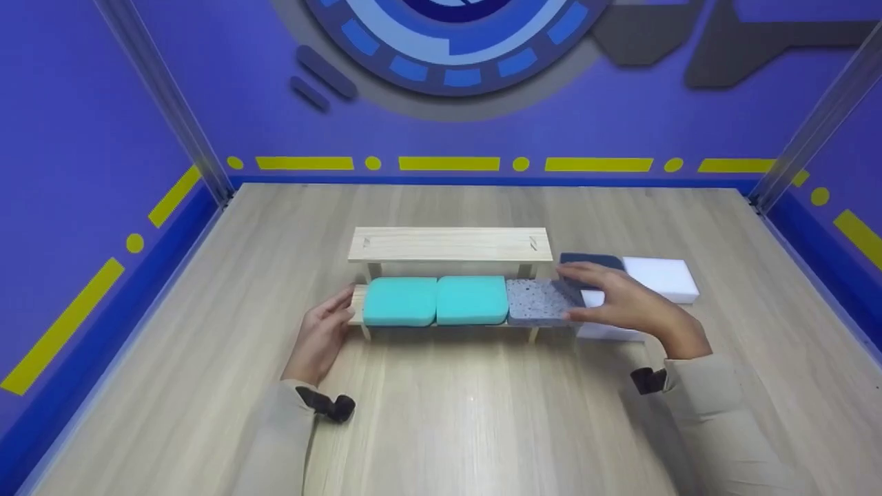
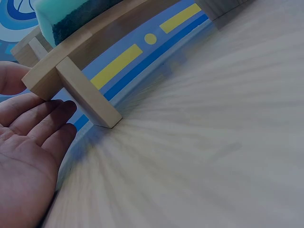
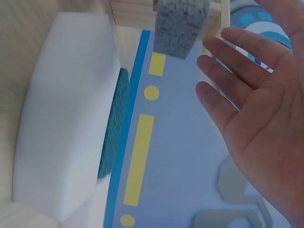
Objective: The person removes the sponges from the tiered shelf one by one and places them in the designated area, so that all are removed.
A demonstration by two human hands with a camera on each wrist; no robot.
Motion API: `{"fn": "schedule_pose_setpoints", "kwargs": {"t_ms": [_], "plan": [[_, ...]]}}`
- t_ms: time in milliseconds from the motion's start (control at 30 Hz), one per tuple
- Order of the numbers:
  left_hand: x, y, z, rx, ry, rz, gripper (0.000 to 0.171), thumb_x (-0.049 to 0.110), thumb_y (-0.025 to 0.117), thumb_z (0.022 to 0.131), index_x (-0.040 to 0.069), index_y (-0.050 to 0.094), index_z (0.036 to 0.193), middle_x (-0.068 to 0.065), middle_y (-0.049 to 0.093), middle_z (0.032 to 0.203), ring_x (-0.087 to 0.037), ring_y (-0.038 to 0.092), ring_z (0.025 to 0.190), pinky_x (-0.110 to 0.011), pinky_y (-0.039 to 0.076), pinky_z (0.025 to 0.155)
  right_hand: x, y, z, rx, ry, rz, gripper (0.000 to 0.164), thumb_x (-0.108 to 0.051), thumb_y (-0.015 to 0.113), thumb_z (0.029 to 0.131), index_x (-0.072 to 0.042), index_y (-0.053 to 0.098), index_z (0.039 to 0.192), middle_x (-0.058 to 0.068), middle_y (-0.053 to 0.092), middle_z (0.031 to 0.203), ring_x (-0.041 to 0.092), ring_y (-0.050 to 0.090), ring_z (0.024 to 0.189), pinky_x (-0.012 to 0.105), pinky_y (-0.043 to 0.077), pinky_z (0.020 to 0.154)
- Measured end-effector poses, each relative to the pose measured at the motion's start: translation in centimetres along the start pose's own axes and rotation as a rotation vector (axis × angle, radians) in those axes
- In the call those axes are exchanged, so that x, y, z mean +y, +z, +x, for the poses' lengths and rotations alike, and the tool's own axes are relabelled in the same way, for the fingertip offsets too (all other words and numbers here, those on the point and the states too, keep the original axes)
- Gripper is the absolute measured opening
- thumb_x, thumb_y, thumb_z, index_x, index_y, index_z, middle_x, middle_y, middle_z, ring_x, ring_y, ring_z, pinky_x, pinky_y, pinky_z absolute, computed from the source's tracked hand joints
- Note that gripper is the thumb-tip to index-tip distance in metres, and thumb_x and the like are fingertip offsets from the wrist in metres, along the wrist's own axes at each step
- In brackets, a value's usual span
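Left hand grips pale wooden bench; right hand reaches round grey speckled spongy block

The thumb and fingers of the left hand close round the bench's left end. On its top lie 2 turquoise rounded sponges – the left sponge showing a dark green underside – with the grey block third in the row, at the right end. The right hand is unclenched, fingers extended beside that block; whether they touch it, I cannot tell. A 2nd pale wooden bench stands just behind. To the right, on the light wood-grain table, are 1 dark blue-grey block and 2 white blocks – the nearer partly hidden by the right hand.
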State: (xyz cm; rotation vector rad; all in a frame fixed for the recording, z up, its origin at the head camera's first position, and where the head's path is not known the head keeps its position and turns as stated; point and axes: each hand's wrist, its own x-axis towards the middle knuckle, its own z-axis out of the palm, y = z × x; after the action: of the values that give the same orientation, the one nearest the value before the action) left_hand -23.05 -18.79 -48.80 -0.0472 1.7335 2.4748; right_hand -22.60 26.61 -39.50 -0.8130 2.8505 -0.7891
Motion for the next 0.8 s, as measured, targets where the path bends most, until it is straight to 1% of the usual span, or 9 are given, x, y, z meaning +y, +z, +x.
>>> {"fn": "schedule_pose_setpoints", "kwargs": {"t_ms": [133, 333, 533, 800], "plan": [[0.0, 0.0, 0.0, -0.001, 0.0, 0.002, 0.053, -0.003, 0.045, 0.095, -0.007, 0.03, 0.146, -0.02, 0.029, 0.155, -0.026, 0.026, 0.145, -0.038, 0.02, 0.12, -0.2, 0.4, 0.4, -0.019, -0.019, -0.005, 0.076, -0.038, 0.075, 0.081, -0.002, 0.046, 0.141, 0.022, 0.043, 0.146, 0.042, 0.037, 0.136, 0.057, 0.033, 0.109], [0.1, -0.1, 0.1, 0.002, 0.006, -0.004, 0.053, -0.004, 0.045, 0.095, -0.008, 0.03, 0.146, -0.021, 0.028, 0.155, -0.026, 0.025, 0.145, -0.037, 0.02, 0.119, -0.7, 0.8, 0.8, -0.046, -0.004, -0.004, 0.076, -0.039, 0.075, 0.081, -0.005, 0.046, 0.142, 0.021, 0.041, 0.148, 0.043, 0.035, 0.137, 0.057, 0.033, 0.109], [-0.1, -0.1, 0.0, 0.004, 0.007, -0.008, 0.053, -0.004, 0.045, 0.095, -0.008, 0.03, 0.146, -0.021, 0.028, 0.155, -0.026, 0.025, 0.145, -0.037, 0.02, 0.12, -1.1, 1.0, 1.2, -0.069, 0.001, -0.034, 0.075, -0.04, 0.075, 0.08, -0.007, 0.047, 0.142, 0.019, 0.042, 0.148, 0.043, 0.035, 0.137, 0.058, 0.032, 0.11], [-0.2, -0.1, 0.0, 0.0, 0.009, -0.015, 0.053, -0.004, 0.045, 0.095, -0.008, 0.031, 0.145, -0.021, 0.03, 0.154, -0.026, 0.027, 0.144, -0.037, 0.021, 0.119, -1.4, 1.3, 1.6, -0.091, 0.002, -0.057, 0.072, -0.033, 0.077, 0.079, -0.007, 0.049, 0.14, 0.019, 0.045, 0.145, 0.042, 0.038, 0.135, 0.056, 0.035, 0.109]]}}
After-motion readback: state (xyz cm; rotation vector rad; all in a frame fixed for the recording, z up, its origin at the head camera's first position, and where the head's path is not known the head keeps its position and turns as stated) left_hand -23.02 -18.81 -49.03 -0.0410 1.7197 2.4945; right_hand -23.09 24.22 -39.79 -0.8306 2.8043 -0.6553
